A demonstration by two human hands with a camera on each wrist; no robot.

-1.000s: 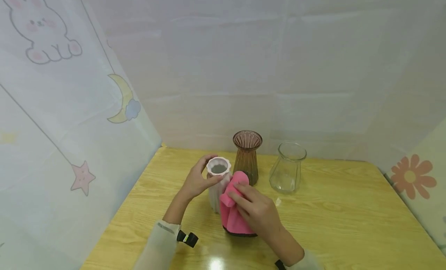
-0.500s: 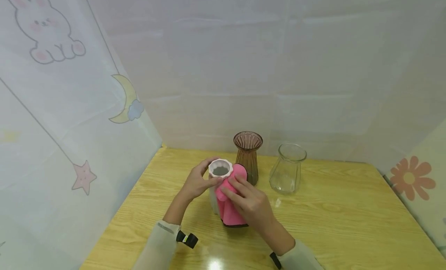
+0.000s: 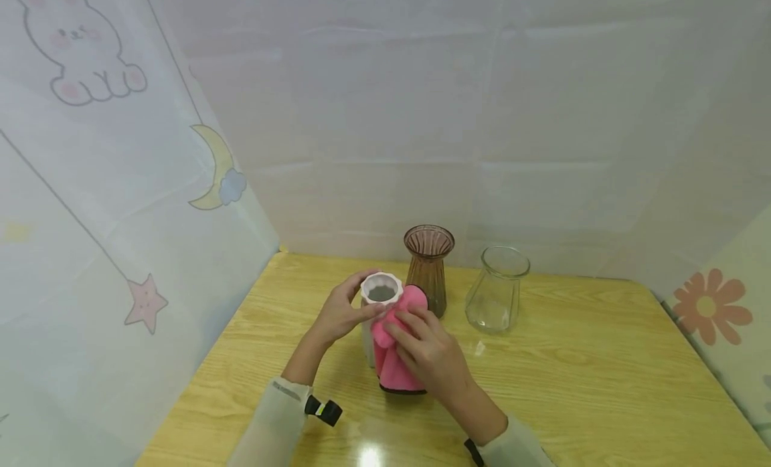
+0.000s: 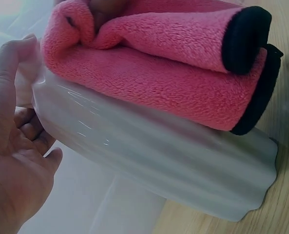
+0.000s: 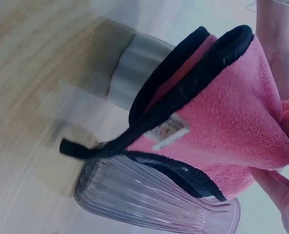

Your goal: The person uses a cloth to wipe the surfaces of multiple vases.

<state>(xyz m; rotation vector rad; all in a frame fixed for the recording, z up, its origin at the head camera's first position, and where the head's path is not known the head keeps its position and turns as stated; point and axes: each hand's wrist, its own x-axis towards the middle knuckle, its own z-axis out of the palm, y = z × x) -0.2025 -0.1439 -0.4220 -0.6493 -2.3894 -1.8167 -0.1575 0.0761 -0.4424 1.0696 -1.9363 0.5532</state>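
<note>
Head view: Left hand [image 3: 343,314] grips the white fluted vase [image 3: 368,344] standing on the surface [image 3: 572,366]; right hand [image 3: 436,356] pinches a pink cloth [image 3: 399,372] to its side, probably best stroked lengthwise, lightly.

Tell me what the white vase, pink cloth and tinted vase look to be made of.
White vase: probably glazed ceramic, glossy; bright highlights on its opaque, fluted side.
Pink cloth: soft textile, matte; fuzzy pile visible, exact fibre unclear.
Tinted vase: likely glass, shiny; its ribbed wall is translucent, though plastic is possible.
</note>
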